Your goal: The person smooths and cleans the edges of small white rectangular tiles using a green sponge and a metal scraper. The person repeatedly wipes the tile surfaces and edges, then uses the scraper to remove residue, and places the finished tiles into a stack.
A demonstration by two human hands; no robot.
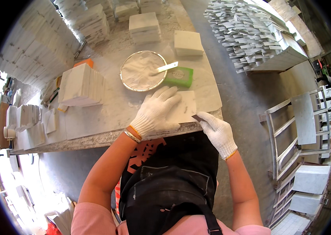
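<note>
My left hand point(157, 109), in a white knitted glove, lies flat with its fingers spread on a pale square tile point(184, 106) at the table's front edge. My right hand point(217, 132), gloved the same way, pinches a small dark flat piece point(197, 118) against the tile's right front corner. Whether that piece is a blade or an abrasive strip I cannot tell. Beyond my left hand stands a round bowl point(124, 81) of white powder or paste, with a pale flat stick point(167, 67) leaning in it. A green packet point(182, 77) lies right of the bowl.
Tile stacks stand on the stone-topped table point(83, 125): one left point(81, 86), one behind the bowl point(144, 28), one at back right point(188, 43). Higher stacks point(36, 43) fill the far left. Right of the table are piled strips point(247, 35) and a metal rack point(281, 133).
</note>
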